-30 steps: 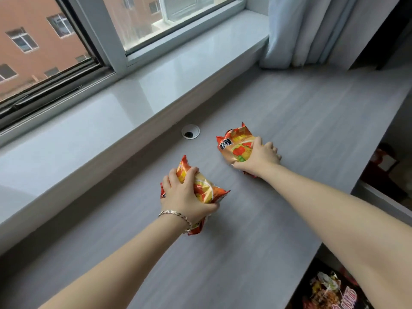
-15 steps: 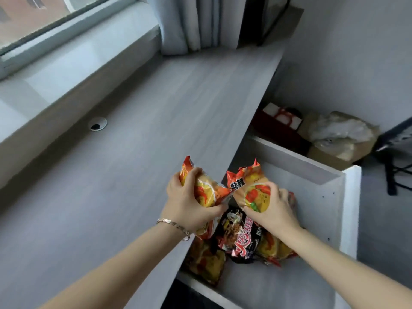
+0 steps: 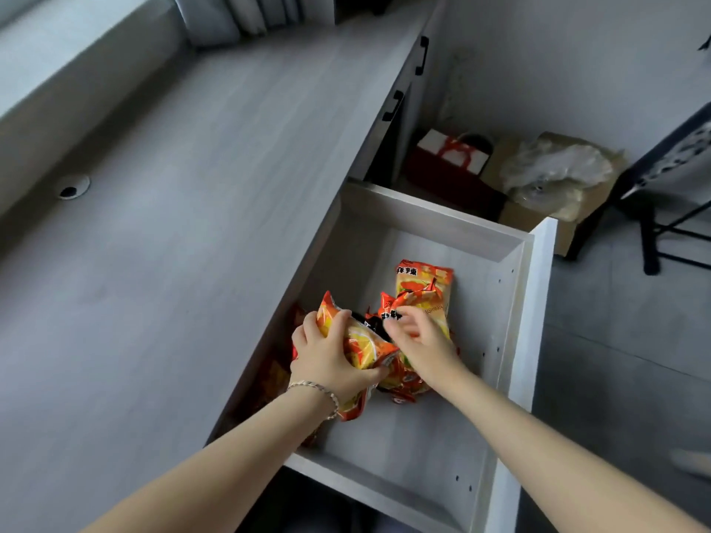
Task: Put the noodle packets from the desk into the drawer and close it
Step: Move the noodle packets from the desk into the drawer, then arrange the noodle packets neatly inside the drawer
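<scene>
The white drawer [image 3: 538,302] stands pulled out to the right of the grey desk [image 3: 154,263]. Both hands are down inside it. My left hand [image 3: 331,359] grips an orange-yellow noodle packet [image 3: 365,350] held just above the pile. Beside it, my right hand [image 3: 423,344] rests on a second red-orange packet [image 3: 402,302], with its fingers loosely around the top edge. A third similar packet [image 3: 423,280] lies flat on the drawer floor behind them. A black packet [image 3: 371,327] peeks out between my hands. No packet shows on the desk top.
A round cable hole [image 3: 72,187] sits in the desk at the left. Beyond the drawer stand a red gift bag [image 3: 454,159] and a cardboard box with plastic [image 3: 554,175]. A black chair [image 3: 673,178] is at the right. Black handles [image 3: 422,55] mark further drawers.
Both hands lifted a packet each off the desk, swung right and lowered them into the open drawer. My view turned from the window to the drawer.
</scene>
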